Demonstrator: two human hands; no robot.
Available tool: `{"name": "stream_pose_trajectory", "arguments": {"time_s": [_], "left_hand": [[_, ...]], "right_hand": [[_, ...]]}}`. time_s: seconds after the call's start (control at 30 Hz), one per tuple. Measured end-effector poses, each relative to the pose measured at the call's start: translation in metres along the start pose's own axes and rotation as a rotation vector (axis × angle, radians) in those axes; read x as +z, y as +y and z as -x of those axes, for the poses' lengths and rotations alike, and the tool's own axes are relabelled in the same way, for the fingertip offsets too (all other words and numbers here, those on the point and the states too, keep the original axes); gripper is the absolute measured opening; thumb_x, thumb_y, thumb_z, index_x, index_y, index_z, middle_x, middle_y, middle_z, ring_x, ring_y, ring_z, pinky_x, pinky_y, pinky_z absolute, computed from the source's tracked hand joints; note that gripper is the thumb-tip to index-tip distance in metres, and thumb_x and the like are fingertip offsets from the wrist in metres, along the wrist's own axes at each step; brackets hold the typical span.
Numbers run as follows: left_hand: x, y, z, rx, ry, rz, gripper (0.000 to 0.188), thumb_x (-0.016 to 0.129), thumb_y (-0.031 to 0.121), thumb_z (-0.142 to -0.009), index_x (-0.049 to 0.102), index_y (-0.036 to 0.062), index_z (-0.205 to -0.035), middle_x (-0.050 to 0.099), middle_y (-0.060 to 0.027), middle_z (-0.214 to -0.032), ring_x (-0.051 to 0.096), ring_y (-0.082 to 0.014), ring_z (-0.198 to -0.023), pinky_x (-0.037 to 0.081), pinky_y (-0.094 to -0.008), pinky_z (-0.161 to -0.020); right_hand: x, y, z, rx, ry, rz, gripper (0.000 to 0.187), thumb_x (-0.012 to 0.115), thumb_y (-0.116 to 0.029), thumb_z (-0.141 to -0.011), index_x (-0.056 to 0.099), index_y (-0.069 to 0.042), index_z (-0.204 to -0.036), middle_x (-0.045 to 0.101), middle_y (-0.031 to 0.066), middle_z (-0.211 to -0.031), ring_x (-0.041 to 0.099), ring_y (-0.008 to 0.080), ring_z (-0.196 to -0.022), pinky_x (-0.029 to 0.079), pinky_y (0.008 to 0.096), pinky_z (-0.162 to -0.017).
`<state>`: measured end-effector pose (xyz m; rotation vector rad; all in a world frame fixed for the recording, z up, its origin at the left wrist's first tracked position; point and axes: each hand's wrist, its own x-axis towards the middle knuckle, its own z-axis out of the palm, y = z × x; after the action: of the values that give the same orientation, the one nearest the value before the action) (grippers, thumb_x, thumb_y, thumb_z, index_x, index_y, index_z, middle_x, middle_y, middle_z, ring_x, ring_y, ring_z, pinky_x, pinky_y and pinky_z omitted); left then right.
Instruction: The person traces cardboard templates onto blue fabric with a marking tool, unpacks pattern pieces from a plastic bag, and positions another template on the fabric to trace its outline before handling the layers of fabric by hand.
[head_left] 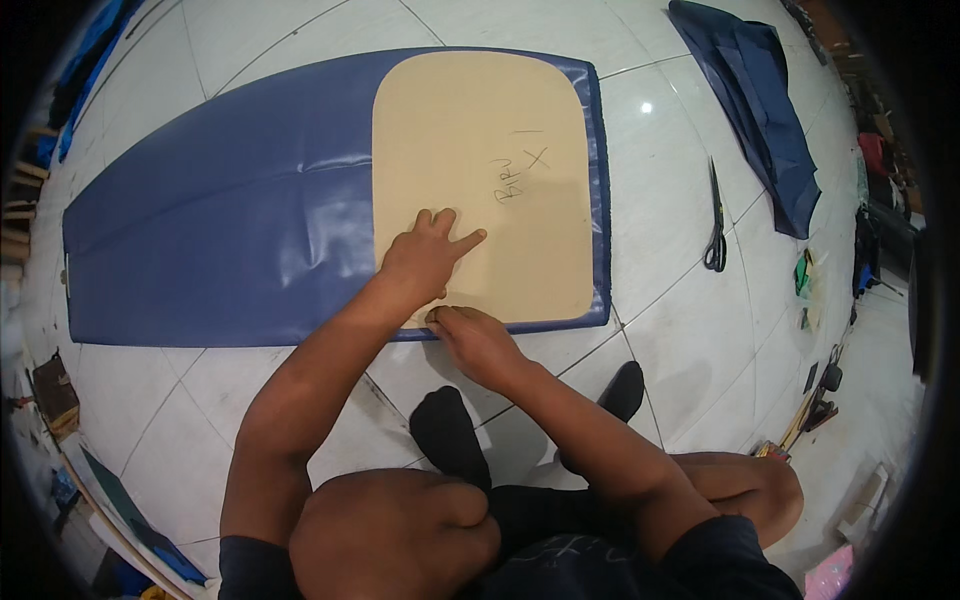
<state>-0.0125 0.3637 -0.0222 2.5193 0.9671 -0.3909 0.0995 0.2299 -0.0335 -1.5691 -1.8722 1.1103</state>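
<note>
A long sheet of dark blue vinyl (200,240) lies on the floor. On its right part rests a tan board (470,120) with rounded corners and handwriting in dark ink. My left hand (422,262) presses flat on the board near its left side, fingers spread. At the board's near left corner, my right hand (480,348) has its fingers closed in a pinch, low against the edge. What sits between those fingertips, if anything, is too small to make out. A narrow strip of vinyl shows around the board's right and near edges.
Black-handled scissors (715,225) lie on the white tiled floor (670,300) to the right. Beyond them is a loose piece of blue vinyl (755,110). My feet in black socks (447,425) are just below the sheet. Assorted items line both side walls.
</note>
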Motion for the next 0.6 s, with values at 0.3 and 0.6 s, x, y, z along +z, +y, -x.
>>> {"name": "stream_pose_trajectory", "arguments": {"time_s": [0.3, 0.6], "left_hand": [[-0.014, -0.011, 0.001, 0.045, -0.034, 0.084, 0.101, 0.091, 0.017, -0.06, 0.046, 0.0357, -0.149, 0.044, -0.0155, -0.143, 0.047, -0.0371, -0.126, 0.057, -0.0414, -0.093], [-0.004, -0.031, -0.004, 0.134, 0.044, 0.11, 0.101, 0.091, 0.016, -0.052, 0.054, 0.0399, -0.142, 0.045, -0.0122, -0.137, 0.048, -0.034, -0.123, 0.059, -0.04, -0.091]], "right_hand": [[0.023, -0.015, -0.029, -0.062, -0.039, -0.15, 0.019, 0.055, -0.016, -0.099, 0.064, 0.0, -0.096, 0.068, 0.022, -0.087, 0.066, 0.0419, -0.084, 0.051, 0.0505, -0.074], [0.037, -0.011, -0.055, -0.216, 0.146, -0.022, 0.008, 0.065, -0.006, -0.09, 0.067, 0.0, -0.094, 0.069, 0.0199, -0.085, 0.066, 0.0377, -0.078, 0.054, 0.0451, -0.074]]}}
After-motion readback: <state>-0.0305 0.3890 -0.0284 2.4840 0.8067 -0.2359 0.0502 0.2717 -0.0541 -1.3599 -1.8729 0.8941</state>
